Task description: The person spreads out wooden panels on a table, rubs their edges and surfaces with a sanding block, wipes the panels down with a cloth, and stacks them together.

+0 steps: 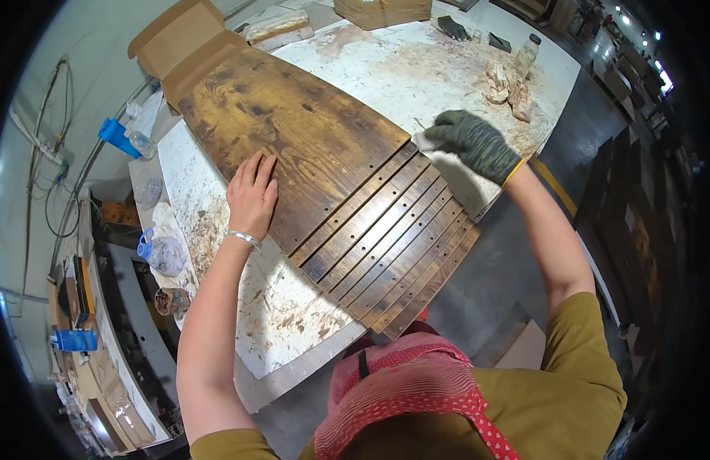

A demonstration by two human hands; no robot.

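Note:
A staggered stack of dark-stained wooden boards point(286, 130) lies slantwise over the table. Their near ends step out one beyond another, each with a row of small holes point(374, 258). My bare left hand point(253, 195) rests on the top board near its left edge, fingers stretched out. A bracelet circles that wrist. In a dark green knit glove, my right hand point(471, 142) is closed around a white rag point(424, 142) beside the right corner of the top board. The fingertips of that hand are partly hidden.
The white table point(385, 65) is stained brown. A cardboard box point(188, 38) stands behind the boards. Crumpled rags point(509, 90), a glass jar point(528, 55) and a dark glove point(453, 28) lie far right. Along the left edge stand a blue-capped jug point(165, 255) and a blue cup point(117, 136).

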